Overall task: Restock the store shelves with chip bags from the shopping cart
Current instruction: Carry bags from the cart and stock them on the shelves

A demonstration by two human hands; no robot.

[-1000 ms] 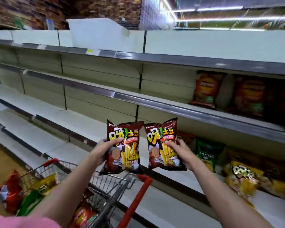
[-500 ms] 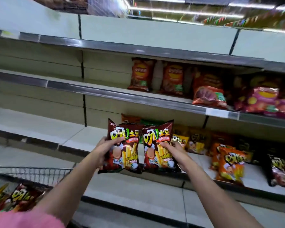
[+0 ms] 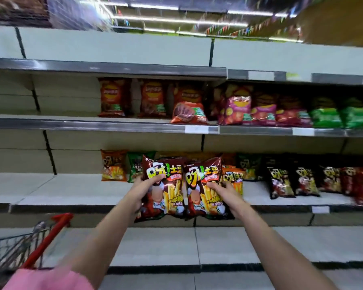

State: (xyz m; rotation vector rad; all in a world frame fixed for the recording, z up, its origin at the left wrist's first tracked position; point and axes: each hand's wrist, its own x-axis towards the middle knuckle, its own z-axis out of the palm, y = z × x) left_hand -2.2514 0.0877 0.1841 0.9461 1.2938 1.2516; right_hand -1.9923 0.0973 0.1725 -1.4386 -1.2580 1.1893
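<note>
Both hands are out in front, each holding a dark brown chip bag upright. Fingers of the left hand (image 3: pixel 144 190) curl round the left edge of the left bag (image 3: pixel 166 189); the right hand (image 3: pixel 226 193) grips the right bag (image 3: pixel 203 188) at its right edge, thumb on the front. These two bags touch side by side, held before the middle shelf (image 3: pixel 71 193), whose left part is bare. Behind them on that shelf stand an orange bag (image 3: pixel 113 165), a green bag (image 3: pixel 135 166) and a row of dark bags (image 3: pixel 281 181) to the right. One shelf up stand red bags (image 3: pixel 112 97), pink bags (image 3: pixel 238 107) and green ones (image 3: pixel 325 117). At lower left is the cart (image 3: pixel 13 250) with its red handle (image 3: pixel 48 237), and a pink sleeve (image 3: pixel 48 279) near the bottom edge.
</note>
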